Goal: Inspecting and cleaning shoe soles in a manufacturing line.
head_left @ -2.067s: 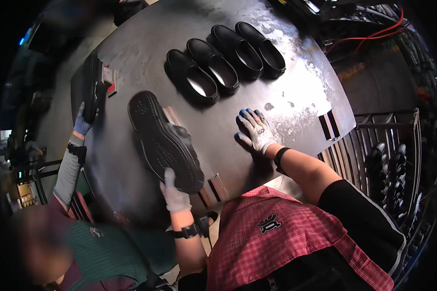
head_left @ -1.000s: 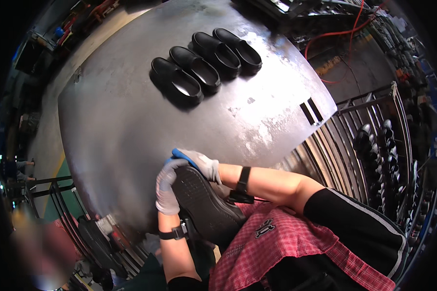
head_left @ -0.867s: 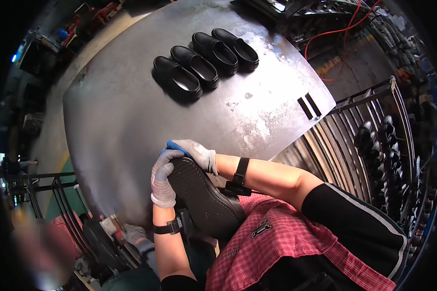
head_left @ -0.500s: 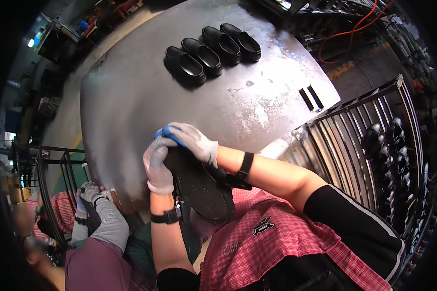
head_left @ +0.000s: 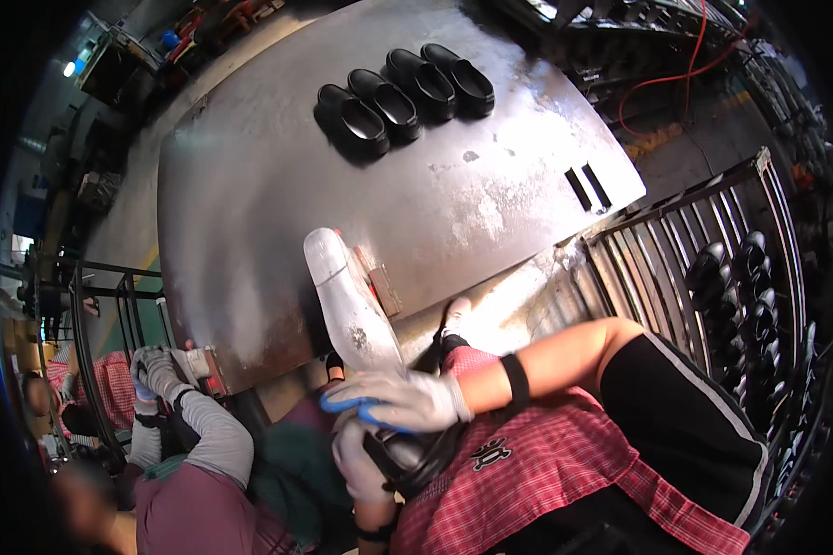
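Note:
A bare silver shoe last [head_left: 347, 296], sole side up, stands at the near edge of the metal table. Just below it, close to my red checked apron, a black shoe [head_left: 418, 455] is in my gloved hands. My left hand [head_left: 359, 460] grips the shoe from its left side. My right hand [head_left: 403, 400], in a white glove with blue fingertips, closes over the end nearest the last and partly covers it. Several black slip-on shoes [head_left: 354, 116] are lined up on the table's far part.
The worn metal table [head_left: 250, 203] spreads ahead, with two dark slots [head_left: 588, 188] at its right. A rack [head_left: 657, 268] holds rows of black shoes at the right. At lower left a co-worker's gloved hands [head_left: 157, 375] are close to the table edge, beside a dark metal frame [head_left: 83, 342].
The black shoe has come off the silver last, which now shows bare. Both hands have moved down toward my body with the shoe.

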`<state>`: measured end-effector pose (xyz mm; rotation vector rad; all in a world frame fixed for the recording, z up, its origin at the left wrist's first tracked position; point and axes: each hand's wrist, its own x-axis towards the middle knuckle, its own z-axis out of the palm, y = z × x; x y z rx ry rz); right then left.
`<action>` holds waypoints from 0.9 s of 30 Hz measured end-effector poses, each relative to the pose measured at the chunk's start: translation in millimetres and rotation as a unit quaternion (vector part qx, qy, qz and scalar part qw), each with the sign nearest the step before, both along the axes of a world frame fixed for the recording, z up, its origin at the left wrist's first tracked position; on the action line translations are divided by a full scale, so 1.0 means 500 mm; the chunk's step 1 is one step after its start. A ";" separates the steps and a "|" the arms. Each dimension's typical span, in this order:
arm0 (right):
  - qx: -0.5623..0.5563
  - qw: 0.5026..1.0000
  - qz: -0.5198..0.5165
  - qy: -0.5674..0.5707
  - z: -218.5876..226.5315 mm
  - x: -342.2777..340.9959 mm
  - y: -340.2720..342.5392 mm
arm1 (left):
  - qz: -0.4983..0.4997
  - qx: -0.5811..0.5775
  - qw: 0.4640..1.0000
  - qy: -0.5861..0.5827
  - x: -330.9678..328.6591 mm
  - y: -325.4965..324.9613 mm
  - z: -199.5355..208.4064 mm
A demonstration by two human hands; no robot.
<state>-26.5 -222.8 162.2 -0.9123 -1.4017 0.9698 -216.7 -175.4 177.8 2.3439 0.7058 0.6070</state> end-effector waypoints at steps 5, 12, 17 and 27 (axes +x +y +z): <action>0.225 0.804 -0.107 -0.540 -0.095 0.309 0.259 | 0.057 -0.129 0.988 -0.062 -0.011 0.136 0.076; 0.256 0.625 0.254 -0.692 -0.084 0.303 0.427 | 0.201 0.100 0.974 -0.035 0.143 0.413 0.006; 0.133 0.761 0.132 -0.621 -0.098 0.440 0.409 | 0.177 0.131 0.975 -0.028 0.301 0.549 -0.082; -0.222 0.800 -0.241 -0.503 -0.073 0.780 0.027 | -0.025 0.038 0.994 0.103 0.588 0.536 -0.160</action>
